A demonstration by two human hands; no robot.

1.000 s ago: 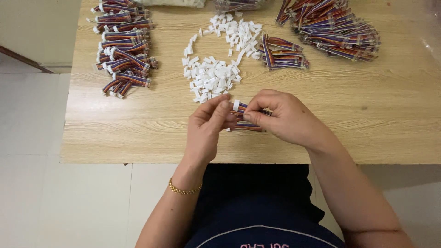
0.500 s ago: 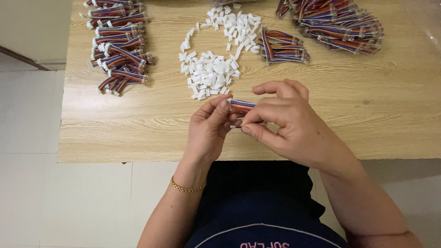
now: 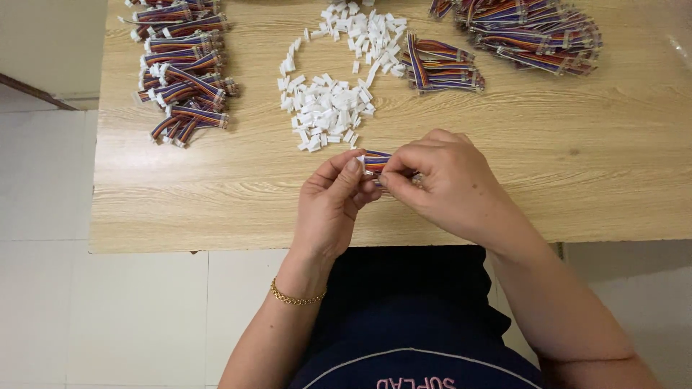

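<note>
Both my hands meet over the near part of a wooden table [image 3: 577, 180]. My left hand [image 3: 333, 198] pinches one end of a short multicoloured ribbon cable [image 3: 376, 162] between thumb and fingers. My right hand [image 3: 441, 180] grips the same cable from the right and hides most of it. Just beyond my fingers lies a heap of small white plastic connector housings [image 3: 328, 108]. Whether a housing sits on the cable end is hidden by my fingers.
Bundles of similar cables with white ends lie at the far left [image 3: 180, 72]. More cable bundles sit at the far middle [image 3: 443, 68] and far right [image 3: 533, 32]. The table's near edge runs just under my wrists, with pale floor tiles [image 3: 108, 317] below.
Both hands with the cable have shifted slightly away from me, closer to the white heap. The view has moved a little; the piles stay where they were.
</note>
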